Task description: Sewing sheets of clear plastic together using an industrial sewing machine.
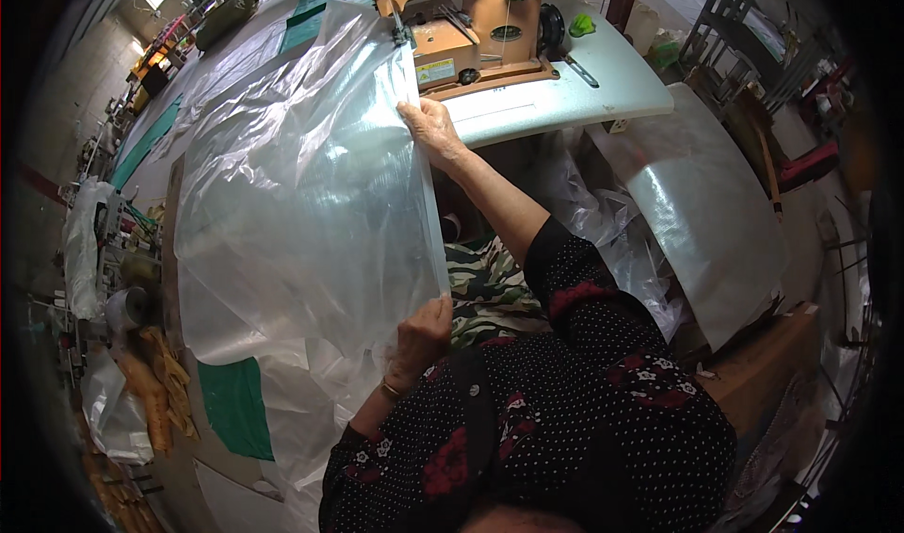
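A large clear plastic sheet [292, 203] spreads over the left of the work surface and hangs toward my lap. Its right edge is a narrow folded strip running under the needle area of an orange-brown sewing machine [480, 39]. My right hand [433, 130] grips this edge just in front of the machine, thumb and fingers closed on it. Lower down, close to my lap, my left hand [421, 340] is closed on the same edge, holding it taut between both hands. A band circles my left wrist.
The machine stands on a pale table [603, 86] carrying a small bright green object [582, 25]. Another translucent sheet [697, 213] hangs at the right, beside a cardboard box [767, 354]. Green cloth [235, 406] and tan work gloves [155, 392] lie at the lower left.
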The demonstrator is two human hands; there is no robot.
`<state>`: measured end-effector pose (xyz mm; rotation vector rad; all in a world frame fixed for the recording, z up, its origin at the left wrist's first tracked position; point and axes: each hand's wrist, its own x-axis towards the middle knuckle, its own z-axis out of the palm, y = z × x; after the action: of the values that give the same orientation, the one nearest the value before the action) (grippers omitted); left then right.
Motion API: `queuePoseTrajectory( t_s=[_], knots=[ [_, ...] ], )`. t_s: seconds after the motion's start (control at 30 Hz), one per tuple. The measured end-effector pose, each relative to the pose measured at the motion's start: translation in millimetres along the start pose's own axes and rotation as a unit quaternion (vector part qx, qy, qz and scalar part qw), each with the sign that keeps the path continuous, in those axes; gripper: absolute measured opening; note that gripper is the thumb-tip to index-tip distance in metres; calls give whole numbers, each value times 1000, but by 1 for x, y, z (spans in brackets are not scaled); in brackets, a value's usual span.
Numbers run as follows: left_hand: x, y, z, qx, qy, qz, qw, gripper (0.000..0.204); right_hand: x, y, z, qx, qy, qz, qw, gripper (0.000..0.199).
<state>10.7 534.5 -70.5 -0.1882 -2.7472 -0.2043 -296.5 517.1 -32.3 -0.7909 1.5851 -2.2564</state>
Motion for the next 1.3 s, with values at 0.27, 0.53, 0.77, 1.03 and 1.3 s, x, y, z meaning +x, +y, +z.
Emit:
queuePoseTrajectory(
  t_s=[0.27,0.53,0.77,1.03,1.3],
  knots=[
    [12,0,4,-20,-17,6,1000,21,10,2,-6,58,9,30,998,37],
    [37,-9,-2,-28,-20,-22,999,21,22,-3,-11,34,0,16,999,38],
    [89,-40,-4,-22,18,-47,998,22,49,-5,-8,-2,12,-23,1000,39],
    [149,-57,-8,-21,68,-39,997,29,61,7,-14,-39,36,-58,997,40],
    [157,-44,-17,-62,234,-152,958,24,-14,-22,-12,63,-25,41,997,35]
  ],
)
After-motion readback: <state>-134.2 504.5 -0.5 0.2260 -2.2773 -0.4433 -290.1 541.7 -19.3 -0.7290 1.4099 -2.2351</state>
